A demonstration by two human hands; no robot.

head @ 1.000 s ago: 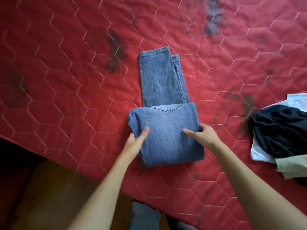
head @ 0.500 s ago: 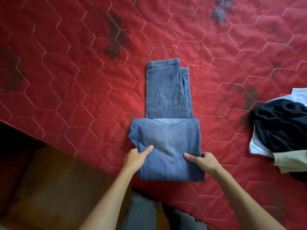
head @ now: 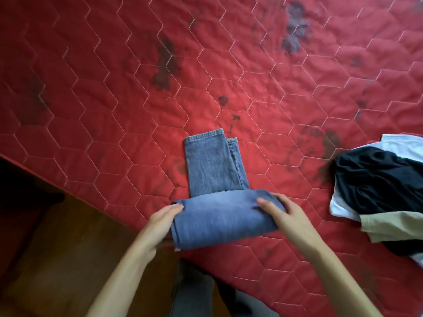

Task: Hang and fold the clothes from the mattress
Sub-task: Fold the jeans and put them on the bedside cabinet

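Note:
A pair of blue jeans [head: 215,170] lies partly folded on the red quilted mattress [head: 114,88], near its front edge. The near folded part is lifted and rolled over the leg ends. My left hand [head: 160,220] grips the fold's left end, thumb on top. My right hand [head: 281,213] grips the right end, thumb on top and fingers behind the denim. The hemmed leg ends point away from me.
A pile of clothes lies at the right: a black garment [head: 380,179] on a white one [head: 409,145] with a beige piece [head: 396,225]. The wooden floor [head: 64,259] shows at lower left, below the mattress edge. Dark stains mark the cover.
Both hands went from lying on top of the folded part to gripping its ends and lifting it forward over the legs. The view tilted, so the jeans sit lower in frame.

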